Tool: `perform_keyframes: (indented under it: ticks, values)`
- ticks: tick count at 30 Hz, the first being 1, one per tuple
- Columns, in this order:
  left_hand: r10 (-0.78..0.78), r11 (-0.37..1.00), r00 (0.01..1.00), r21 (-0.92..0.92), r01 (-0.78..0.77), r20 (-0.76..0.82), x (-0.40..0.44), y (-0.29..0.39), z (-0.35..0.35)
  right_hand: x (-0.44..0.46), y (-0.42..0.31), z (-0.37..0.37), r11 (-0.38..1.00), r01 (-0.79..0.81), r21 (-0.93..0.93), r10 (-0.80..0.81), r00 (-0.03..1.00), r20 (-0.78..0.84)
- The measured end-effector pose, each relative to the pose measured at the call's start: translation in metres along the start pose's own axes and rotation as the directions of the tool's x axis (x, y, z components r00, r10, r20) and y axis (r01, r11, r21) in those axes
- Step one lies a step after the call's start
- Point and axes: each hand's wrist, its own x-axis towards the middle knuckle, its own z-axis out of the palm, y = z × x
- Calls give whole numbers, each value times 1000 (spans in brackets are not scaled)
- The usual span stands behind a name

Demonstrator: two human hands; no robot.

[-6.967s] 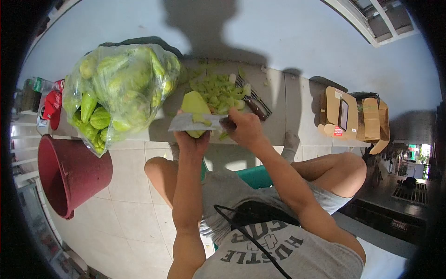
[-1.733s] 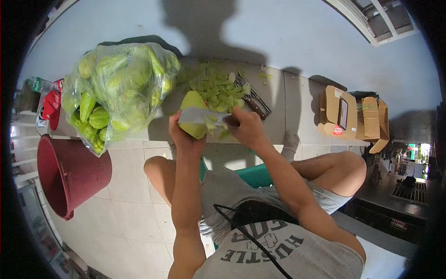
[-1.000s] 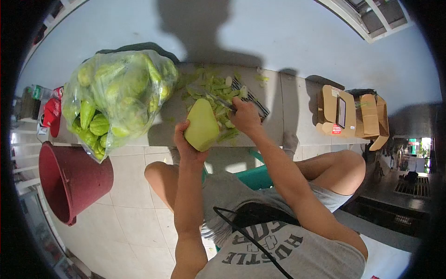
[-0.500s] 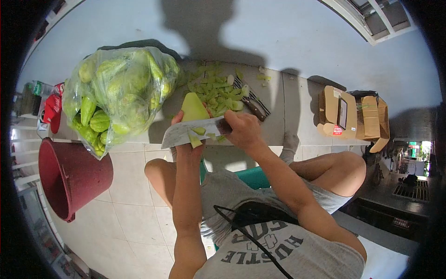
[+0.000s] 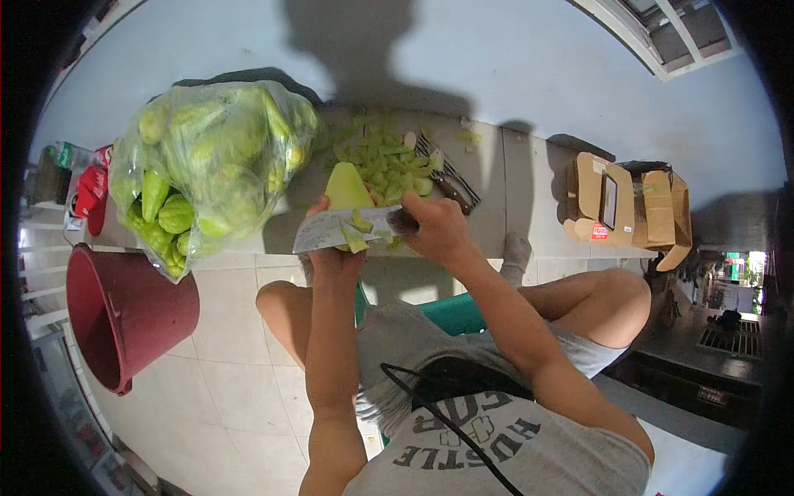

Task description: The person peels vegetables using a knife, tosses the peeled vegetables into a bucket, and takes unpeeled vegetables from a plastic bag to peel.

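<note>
My left hand (image 5: pixel 333 260) is wrapped round a pale green chayote (image 5: pixel 348 187), its fingers partly hidden behind the fruit and the blade. The chayote's upper end looks peeled and smooth. In my right hand (image 5: pixel 436 225) is the dark handle of a wide knife (image 5: pixel 318 232), whose blade lies across the near part of the chayote. Bits of green peel (image 5: pixel 356 240) cling to the blade. Beyond my hands spreads a heap of peelings (image 5: pixel 382 159). A second knife with a brown handle (image 5: pixel 453 195) rests to the right of that heap.
A clear plastic bag full of chayotes (image 5: pixel 223 149) stands on the ledge at left. Below it is a dark red bucket (image 5: pixel 157 306). Opened cardboard boxes (image 5: pixel 600 198) sit at the right, and a green basin or stool (image 5: pixel 453 315) shows between my legs.
The knife has shifted slightly to the right and up along the chayote. The peel pieces on the blade have moved. Both hands keep their hold.
</note>
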Motion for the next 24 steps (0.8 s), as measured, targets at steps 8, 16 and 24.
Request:
perform_keyframes:
  ticks: [8,16,24]
  values:
    - [57,996,996,69,-52,-65,-14,0,14,4,33,13,979,-184,-88,188,982,37]
    - [-4,991,999,135,-3,51,-11,-7,12,8,63,27,937,-311,-156,315,949,2]
    - [-44,997,995,-62,49,87,-2,-8,12,-1,87,36,900,-423,-107,435,891,133]
